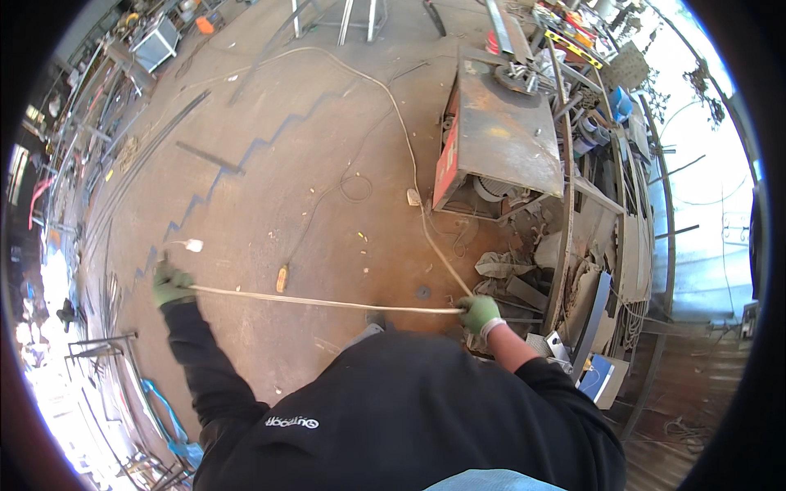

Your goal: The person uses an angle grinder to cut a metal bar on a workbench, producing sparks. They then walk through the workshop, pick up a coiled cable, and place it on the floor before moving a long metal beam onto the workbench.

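A pale cord (327,303) is stretched nearly straight across in front of my body. At its left end my gloved left hand (172,285) is closed around it, with my arm reached out to the side. A short length curves out beyond that hand to a small white block (194,245), perhaps a plug or socket. My gloved right hand (481,315) grips the cord on the other side, arm bent. From there the cord runs forward over the floor, bends leftward and trails away. Both gloves are light green.
A rusty-topped metal cabinet (512,131) with a red side stands at the right. Scrap and boards (524,286) lie beside my right hand. A yellow block (282,278) on a dark cord and a flat bar (210,158) lie on the floor. Long rods (151,151) lie at left.
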The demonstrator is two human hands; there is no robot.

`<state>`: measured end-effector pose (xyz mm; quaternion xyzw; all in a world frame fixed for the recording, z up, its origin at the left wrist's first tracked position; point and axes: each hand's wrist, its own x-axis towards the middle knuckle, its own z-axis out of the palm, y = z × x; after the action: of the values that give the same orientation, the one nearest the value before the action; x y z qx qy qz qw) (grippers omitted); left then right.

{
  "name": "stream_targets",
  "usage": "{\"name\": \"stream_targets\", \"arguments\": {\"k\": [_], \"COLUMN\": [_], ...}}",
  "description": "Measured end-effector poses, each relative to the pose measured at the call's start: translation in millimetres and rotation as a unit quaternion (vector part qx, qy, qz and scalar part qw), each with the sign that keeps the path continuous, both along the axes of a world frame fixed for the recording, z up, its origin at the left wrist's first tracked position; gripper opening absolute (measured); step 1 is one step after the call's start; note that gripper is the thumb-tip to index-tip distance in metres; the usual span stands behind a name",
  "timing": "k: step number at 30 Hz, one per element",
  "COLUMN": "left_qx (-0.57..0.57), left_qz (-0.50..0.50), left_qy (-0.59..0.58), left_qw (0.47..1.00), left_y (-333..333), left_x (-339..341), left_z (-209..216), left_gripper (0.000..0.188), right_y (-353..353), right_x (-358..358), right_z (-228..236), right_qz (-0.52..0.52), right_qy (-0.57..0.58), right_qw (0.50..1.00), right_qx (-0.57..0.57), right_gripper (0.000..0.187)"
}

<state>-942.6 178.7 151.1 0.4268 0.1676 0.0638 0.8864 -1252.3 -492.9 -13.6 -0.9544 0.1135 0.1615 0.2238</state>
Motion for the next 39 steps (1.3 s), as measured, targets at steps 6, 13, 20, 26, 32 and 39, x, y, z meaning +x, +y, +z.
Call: {"name": "stream_targets", "arguments": {"k": [6, 13, 20, 26, 32, 39], "left_qx": [0.068, 0.073, 0.022, -0.168, 0.234, 0.173], "left_qz": [0.271, 0.035, -0.16, -0.363, -0.367, -0.168], "left_qy": [-0.016, -0.001, 0.203, 0.028, -0.113, -0.098], "left_qw": [0.96, 0.997, 0.966, 0.916, 0.893, 0.966], "left_y": [210.7, 109.0, -177.8, -294.5, -337.4, -297.8], "left_x": [-86.2, -103.9, -5.4, 105.5, 180.8, 289.4], "left_z": [81.8, -7.4, -80.8, -57.4, -46.9, 55.9], "left_gripper": [0.038, 0.05, 0.048, 0.048, 0.046, 0.047], "right_y": [-10.9, 70.9, 203.8, 177.6, 114.1, 49.8], "right_x": [80.9, 221.0, 351.9, 436.2, 566.6, 633.5], "right_z": [-14.8, -22.1, 121.7, 242.6, 308.6, 286.8], "right_qz": [0.0, -0.335, -0.002, 0.096, 0.055, 0.118], "right_qy": [0.048, 0.119, 0.124, 0.166, 0.04, -0.048], "right_qw": [0.998, 0.834, 0.824, 0.73, 0.588, 0.711], "right_qx": [-0.043, 0.421, 0.553, 0.656, 0.806, 0.692], "right_gripper": [0.023, 0.044, 0.051, 0.049, 0.057, 0.058]}}
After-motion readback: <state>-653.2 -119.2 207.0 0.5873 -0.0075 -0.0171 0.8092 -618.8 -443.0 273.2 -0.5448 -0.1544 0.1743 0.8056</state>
